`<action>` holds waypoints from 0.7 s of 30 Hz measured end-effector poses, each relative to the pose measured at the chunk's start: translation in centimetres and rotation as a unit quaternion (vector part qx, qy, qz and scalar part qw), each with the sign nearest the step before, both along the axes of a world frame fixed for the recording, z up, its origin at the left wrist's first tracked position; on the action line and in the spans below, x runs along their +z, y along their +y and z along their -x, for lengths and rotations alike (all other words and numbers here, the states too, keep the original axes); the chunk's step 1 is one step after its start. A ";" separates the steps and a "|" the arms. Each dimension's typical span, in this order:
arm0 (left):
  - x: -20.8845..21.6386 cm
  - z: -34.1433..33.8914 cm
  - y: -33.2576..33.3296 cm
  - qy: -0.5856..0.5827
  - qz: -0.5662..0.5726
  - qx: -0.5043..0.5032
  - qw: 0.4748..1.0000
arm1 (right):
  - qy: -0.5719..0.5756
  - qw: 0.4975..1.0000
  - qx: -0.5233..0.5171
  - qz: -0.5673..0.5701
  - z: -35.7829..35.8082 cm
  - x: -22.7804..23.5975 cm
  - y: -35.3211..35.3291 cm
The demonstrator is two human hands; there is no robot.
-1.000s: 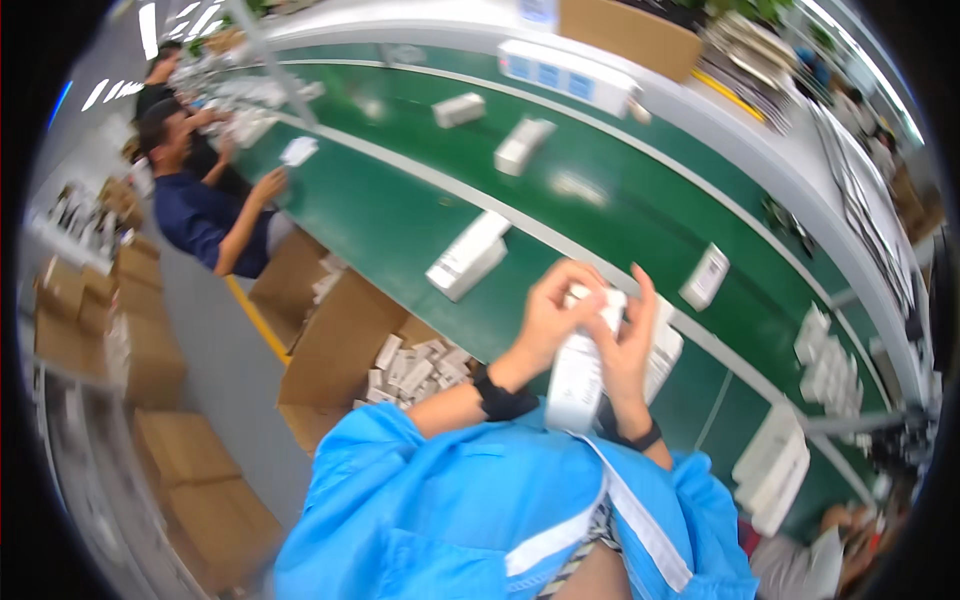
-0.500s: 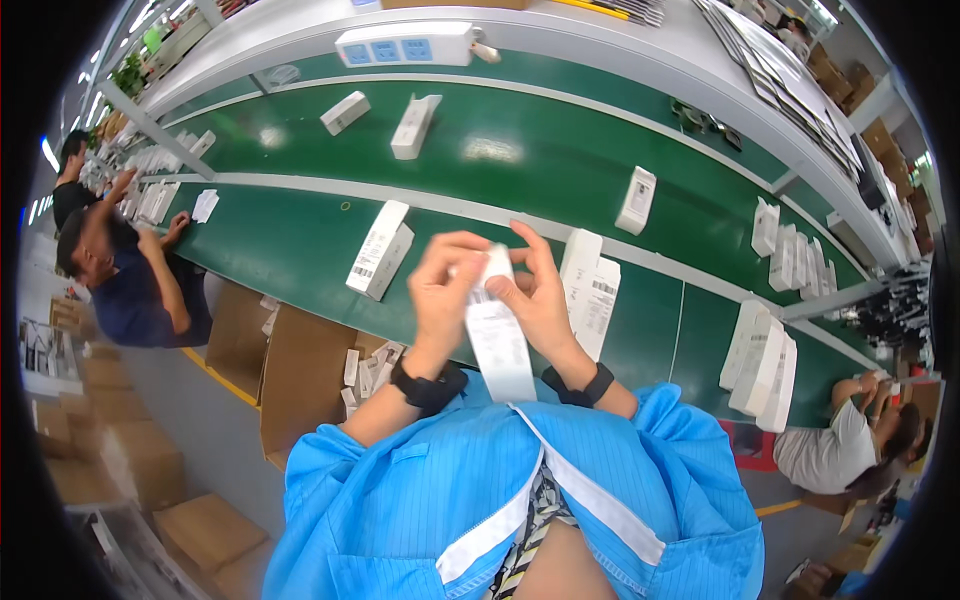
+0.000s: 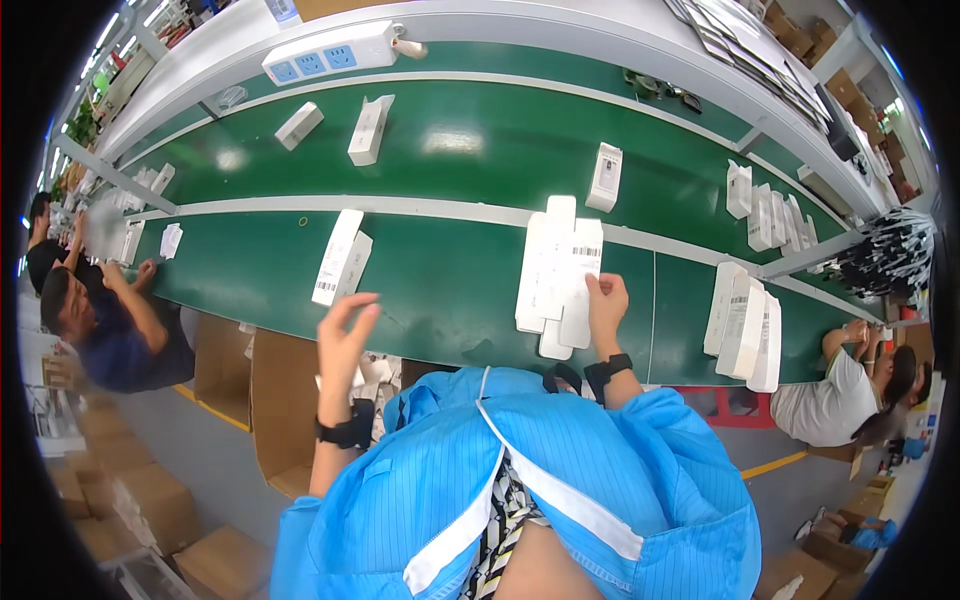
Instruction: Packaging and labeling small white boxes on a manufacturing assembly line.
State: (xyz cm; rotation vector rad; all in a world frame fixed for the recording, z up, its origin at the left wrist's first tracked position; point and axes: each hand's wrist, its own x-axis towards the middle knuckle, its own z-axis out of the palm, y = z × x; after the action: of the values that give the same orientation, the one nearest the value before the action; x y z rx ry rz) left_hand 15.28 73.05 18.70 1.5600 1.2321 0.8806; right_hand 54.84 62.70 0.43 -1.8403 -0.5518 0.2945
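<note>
My left hand (image 3: 345, 338) is raised off the table's front edge with its fingers apart and nothing in it. Just beyond it stands a white carton with a slanted flap (image 3: 340, 258), on the green table. My right hand (image 3: 607, 308) has its thumb and fingertips closed on the right edge of a flat white carton (image 3: 582, 290). That carton lies overlapping other flat white cartons (image 3: 537, 275), their end tabs sticking out at top and bottom. Black bands sit round both wrists.
An open cardboard box (image 3: 285, 405) with small white boxes stands below the table at the left. More white cartons (image 3: 742, 325) lie at the right. A raised green shelf (image 3: 480, 150) carries several white boxes. Co-workers sit at both ends, one in dark blue (image 3: 125, 340).
My hands have parted, and the white carton they held together is no longer between them. The left moved left and down, opening; the right moved right to the flat cartons.
</note>
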 end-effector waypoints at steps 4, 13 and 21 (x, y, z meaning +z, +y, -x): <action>-0.7 -7.5 -0.5 -0.115 0.031 -0.051 0.992 | 0.099 0.946 0.264 -0.157 6.2 10.1 2.0; 1.6 -13.7 0.1 -0.289 0.061 -0.043 0.954 | 0.042 0.893 0.417 -0.165 14.2 19.2 3.6; 2.4 -13.0 0.1 -0.249 0.040 -0.073 0.965 | 0.114 0.907 0.386 -0.125 13.3 21.5 4.6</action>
State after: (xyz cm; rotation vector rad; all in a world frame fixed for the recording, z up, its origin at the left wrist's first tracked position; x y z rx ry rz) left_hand 28.29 73.15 21.13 1.2440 0.7712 1.0321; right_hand 41.52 67.32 21.88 -1.2437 -1.0853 0.9113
